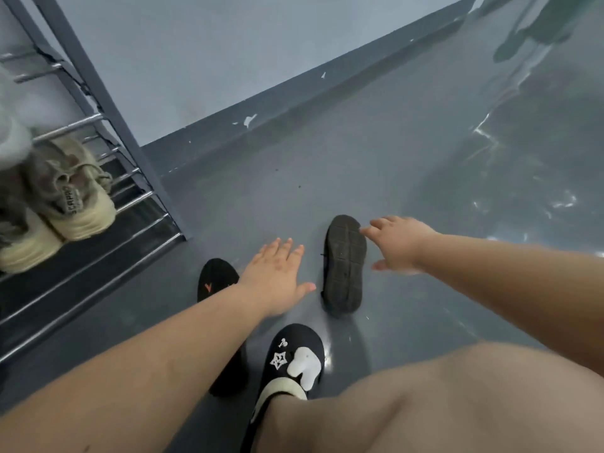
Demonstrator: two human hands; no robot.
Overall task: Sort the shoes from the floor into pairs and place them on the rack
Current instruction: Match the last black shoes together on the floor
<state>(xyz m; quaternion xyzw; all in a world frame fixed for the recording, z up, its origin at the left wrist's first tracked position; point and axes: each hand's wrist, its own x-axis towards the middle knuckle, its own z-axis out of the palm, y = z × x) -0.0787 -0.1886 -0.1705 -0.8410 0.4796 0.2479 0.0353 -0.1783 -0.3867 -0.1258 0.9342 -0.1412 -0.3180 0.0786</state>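
Head view: both your hands are spread wide and empty. Your right hand (397,243) reaches the overturned black shoe (344,263) at frame centre; your left hand (277,276) hovers beside it. Grabbing its sole-up edge may let it slip. The rack (108,204) stands upper left.

A dark shoe (344,264) lies overturned on the floor, its worn, grid-patterned sole facing up, its length running away from the viewer. To its left lies a black shoe (215,278) with a small orange mark on its upper, partly hidden by a forearm. The rack (108,93) stands at left against the wall, a dark frame with chrome bars. On one of its shelves sits a pair of beige sneakers (65,204), side by side, heels outward, thick pale soles showing.
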